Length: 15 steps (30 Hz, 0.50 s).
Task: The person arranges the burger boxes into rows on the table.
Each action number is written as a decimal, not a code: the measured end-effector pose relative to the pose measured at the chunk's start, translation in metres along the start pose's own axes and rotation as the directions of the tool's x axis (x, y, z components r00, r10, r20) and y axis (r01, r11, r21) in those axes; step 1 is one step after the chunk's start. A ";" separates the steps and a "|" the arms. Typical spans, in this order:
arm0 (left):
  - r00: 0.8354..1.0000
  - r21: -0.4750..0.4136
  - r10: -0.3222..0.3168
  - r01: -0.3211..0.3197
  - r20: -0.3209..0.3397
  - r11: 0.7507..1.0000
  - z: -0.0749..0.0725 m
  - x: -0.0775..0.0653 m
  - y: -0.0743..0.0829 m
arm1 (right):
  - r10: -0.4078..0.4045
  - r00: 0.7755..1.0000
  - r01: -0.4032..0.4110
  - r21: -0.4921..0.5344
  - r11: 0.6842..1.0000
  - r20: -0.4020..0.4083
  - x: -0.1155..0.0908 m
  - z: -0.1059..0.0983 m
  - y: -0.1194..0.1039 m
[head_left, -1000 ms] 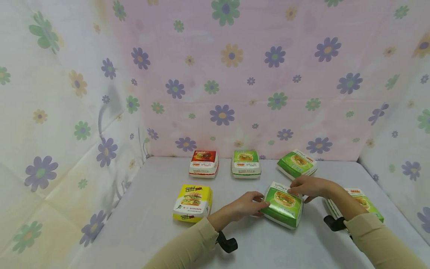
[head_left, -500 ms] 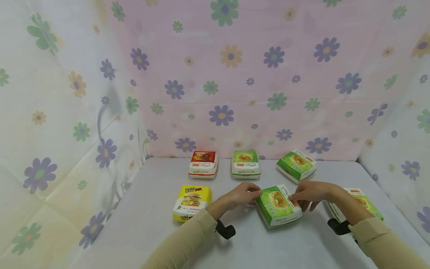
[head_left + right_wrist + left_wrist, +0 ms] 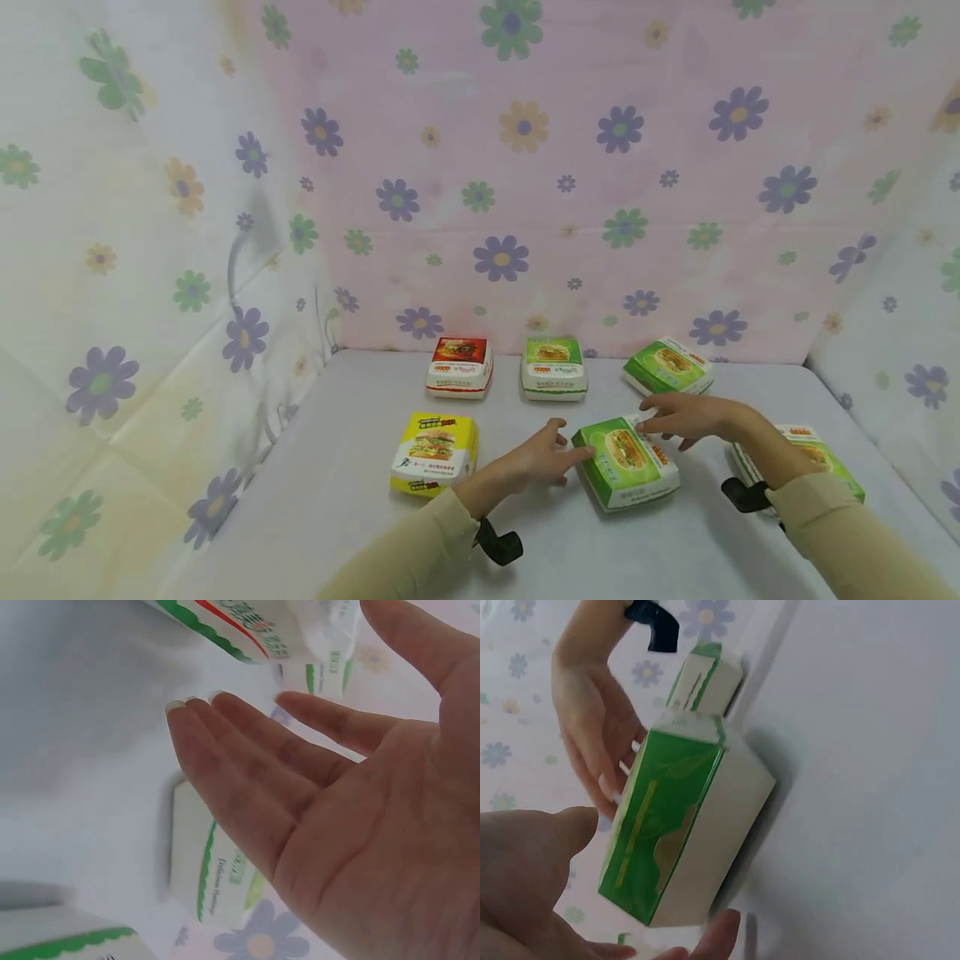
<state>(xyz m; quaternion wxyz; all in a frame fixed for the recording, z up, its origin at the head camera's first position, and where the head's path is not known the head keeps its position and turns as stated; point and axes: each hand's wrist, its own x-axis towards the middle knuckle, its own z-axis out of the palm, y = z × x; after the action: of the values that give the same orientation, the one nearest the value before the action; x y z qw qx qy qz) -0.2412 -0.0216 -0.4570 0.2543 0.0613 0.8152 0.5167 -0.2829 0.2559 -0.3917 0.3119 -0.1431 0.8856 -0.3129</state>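
Note:
A green and white burger box (image 3: 628,462) with a burger picture on its lid sits askew on the table between both hands. At its left side is my left hand (image 3: 542,457), fingers spread and thumb pointing to the lid's edge; in the left wrist view a gap shows between thumb and box. My right hand (image 3: 693,417) hovers at the far right edge of this box, fingers loosely extended. The right wrist view shows the open palm (image 3: 375,825) with nothing held; whether a fingertip touches the lid cannot be told.
Along the back stand a red burger box (image 3: 460,367), a green one (image 3: 554,368) and a tilted green one (image 3: 669,367). A yellow burger box (image 3: 435,452) is at front left. Another green box (image 3: 821,458) lies partly behind the right forearm. Flowered cloth (image 3: 502,167) walls surround the table.
The middle burger box has turned clockwise, its green side swinging from the front to the left. Both hands have loosened from it, and the left fingers have spread.

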 end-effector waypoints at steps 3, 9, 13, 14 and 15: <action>1.000 0.008 -0.004 0.004 0.008 1.000 0.008 -0.003 0.000 | 0.016 1.000 -0.016 0.031 0.999 0.007 0.003 0.004 0.002; 0.999 -0.016 0.009 -0.009 0.031 1.000 0.017 -0.003 0.000 | 0.024 1.000 -0.026 0.075 0.997 0.016 0.005 0.008 0.003; 0.999 -0.022 0.022 -0.021 0.045 1.000 0.015 -0.002 0.000 | 0.028 0.999 -0.029 0.069 0.997 0.020 0.005 0.007 0.001; 0.998 -0.024 0.026 -0.025 0.051 0.999 0.013 -0.001 0.000 | 0.032 0.999 -0.034 0.064 0.997 0.022 0.005 0.006 0.000; 0.998 -0.030 0.032 -0.030 0.060 0.999 0.011 0.001 -0.001 | 0.035 0.999 -0.036 0.054 0.998 0.023 0.004 0.006 0.000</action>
<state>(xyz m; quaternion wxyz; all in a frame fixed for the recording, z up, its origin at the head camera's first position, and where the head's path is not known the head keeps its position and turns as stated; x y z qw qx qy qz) -0.2362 -0.0128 -0.4618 0.2716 0.0859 0.7986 0.5301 -0.2823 0.2511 -0.3968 0.3311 -0.1222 0.8756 -0.3298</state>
